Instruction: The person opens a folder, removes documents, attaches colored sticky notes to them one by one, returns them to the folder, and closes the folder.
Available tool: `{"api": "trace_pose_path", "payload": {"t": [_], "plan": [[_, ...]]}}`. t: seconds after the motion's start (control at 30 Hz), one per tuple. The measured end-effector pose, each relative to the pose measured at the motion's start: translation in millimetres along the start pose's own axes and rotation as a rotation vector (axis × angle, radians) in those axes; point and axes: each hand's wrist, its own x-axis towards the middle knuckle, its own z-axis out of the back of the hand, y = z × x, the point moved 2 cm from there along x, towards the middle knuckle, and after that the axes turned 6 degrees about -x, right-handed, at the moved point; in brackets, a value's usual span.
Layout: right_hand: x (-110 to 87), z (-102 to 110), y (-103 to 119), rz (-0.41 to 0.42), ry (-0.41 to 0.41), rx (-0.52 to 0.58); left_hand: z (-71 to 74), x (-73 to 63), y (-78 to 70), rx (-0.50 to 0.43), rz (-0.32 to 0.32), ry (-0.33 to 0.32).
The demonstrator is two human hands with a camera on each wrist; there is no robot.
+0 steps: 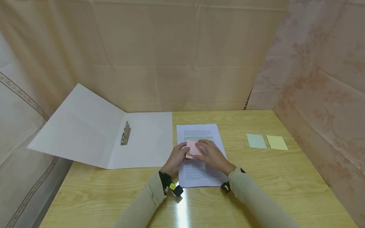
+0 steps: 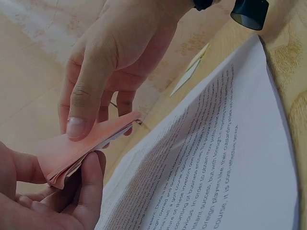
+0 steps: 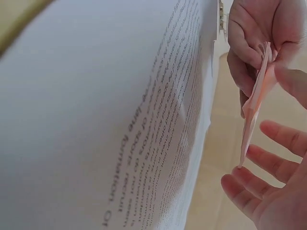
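Note:
Over a printed text sheet (image 1: 199, 177), the left hand (image 1: 176, 158) pinches a small pad of pink sticky notes (image 1: 191, 148) at its left side. The right hand (image 1: 213, 155) holds the pad from the right, its thumb at the near edge and fingertips at the far edge. Seen from the left wrist, the pad (image 2: 88, 143) is tilted and its layered sheets part slightly along one edge. From the right wrist, the pad (image 3: 256, 103) appears nearly edge-on. Green highlighted lines run across the upper part of the text sheet, partly covered by the hands.
An open white folder (image 1: 151, 139) with a metal clip (image 1: 125, 134) lies to the left, its cover (image 1: 82, 126) raised at a slant. To the right, a pale green sticky pad (image 1: 256, 141) and a yellow one (image 1: 277, 142) rest on the wooden table (image 1: 271, 180). Cloth curtains enclose the back and sides.

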Motion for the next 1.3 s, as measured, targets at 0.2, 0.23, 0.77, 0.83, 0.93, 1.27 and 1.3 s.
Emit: {"api": "trace_pose_path", "payload": {"t": [0.2, 0.23, 0.77, 0.83, 0.93, 1.27, 1.3], "plan": [[-1.3, 0, -1, 0.012, -0.033, 0.011, 0.0, -0.6, -1.0, -0.031, 0.011, 0.004], [-1.2, 0, -1, 0.015, -0.051, -0.002, -0.2, -0.9, -1.4, -0.039, 0.017, 0.007], [1.0, 2, -4, 0.009, -0.157, 0.054, 3.0, -7.2, 2.2, 0.182, -0.082, 0.03], [1.1, 2, -4, 0.014, -0.156, 0.066, 1.7, -9.4, 0.2, 0.32, -0.13, -0.033], [1.8, 3, -4, -0.006, -0.163, 0.086, -1.5, -12.7, -3.1, 0.482, -0.193, -0.093], [8.8, 20, -12, -0.251, -0.122, 0.285, -12.0, -20.7, -14.4, 0.67, -0.293, -0.13], [9.4, 21, -14, -0.281, -0.119, 0.304, -12.5, -21.5, -14.9, 0.672, -0.298, -0.13]]}}
